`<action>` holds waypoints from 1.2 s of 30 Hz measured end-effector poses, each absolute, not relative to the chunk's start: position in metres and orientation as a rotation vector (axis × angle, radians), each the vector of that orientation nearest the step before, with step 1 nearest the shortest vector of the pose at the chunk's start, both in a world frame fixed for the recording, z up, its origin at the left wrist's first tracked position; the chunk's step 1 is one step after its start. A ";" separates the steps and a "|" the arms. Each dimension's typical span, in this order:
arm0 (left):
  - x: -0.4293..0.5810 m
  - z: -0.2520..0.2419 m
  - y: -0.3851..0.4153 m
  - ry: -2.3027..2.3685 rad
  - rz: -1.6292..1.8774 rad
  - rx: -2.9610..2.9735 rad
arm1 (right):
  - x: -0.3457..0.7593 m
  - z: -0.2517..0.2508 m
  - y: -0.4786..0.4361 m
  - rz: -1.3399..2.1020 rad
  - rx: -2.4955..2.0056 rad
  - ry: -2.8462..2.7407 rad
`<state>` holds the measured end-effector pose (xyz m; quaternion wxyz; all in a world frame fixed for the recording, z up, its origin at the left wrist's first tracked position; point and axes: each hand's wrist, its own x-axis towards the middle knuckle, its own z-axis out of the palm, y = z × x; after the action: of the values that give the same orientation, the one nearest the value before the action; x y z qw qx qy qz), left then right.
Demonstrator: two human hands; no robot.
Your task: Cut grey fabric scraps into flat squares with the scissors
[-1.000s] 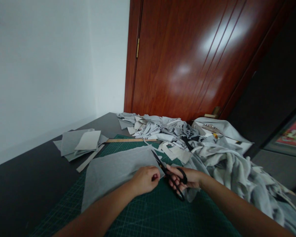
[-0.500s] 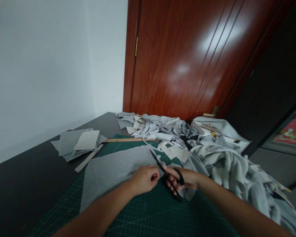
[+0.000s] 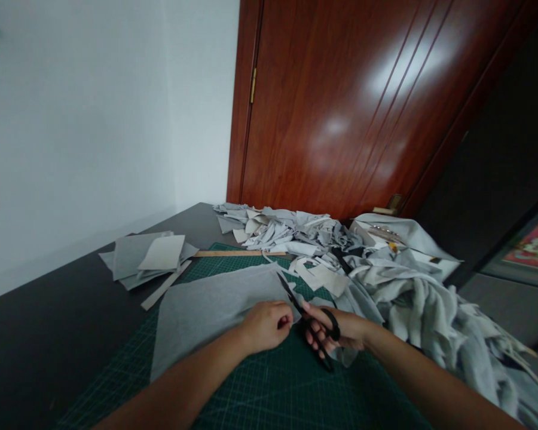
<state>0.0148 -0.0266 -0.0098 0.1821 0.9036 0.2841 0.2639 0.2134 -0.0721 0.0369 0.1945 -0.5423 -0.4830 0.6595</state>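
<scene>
A grey piece of fabric point(image 3: 206, 301) lies spread over the green cutting mat point(image 3: 269, 382). My left hand point(image 3: 269, 325) is closed at its lower right edge, fingers curled onto the cloth. In my right hand point(image 3: 329, 327) are black scissors point(image 3: 291, 292), thumb and fingers through the handles. The blades point up and left along the fabric's right edge; whether they are fully together I cannot tell. A loose bit of grey cloth hangs below my right hand.
Fabric scraps point(image 3: 296, 230) are heaped along the back, and crumpled grey cloth point(image 3: 416, 292) piles up on the right. A wooden ruler point(image 3: 237, 254) lies across the mat's far side. Cut pieces with a cream card point(image 3: 164, 252) rest at left on the dark table point(image 3: 49, 322).
The whole view has shifted slightly, with everything a little further right. The scissor handles look slightly further apart. Both hands keep their places at the fabric.
</scene>
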 end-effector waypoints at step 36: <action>0.014 -0.015 -0.025 0.797 0.810 2.605 | 0.211 0.033 -0.065 1.738 -1.543 -1.419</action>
<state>0.0141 -0.0248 -0.0147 0.1490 0.9063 0.2774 0.2819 0.2105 -0.0653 0.0333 0.2077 -0.5542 -0.5098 0.6243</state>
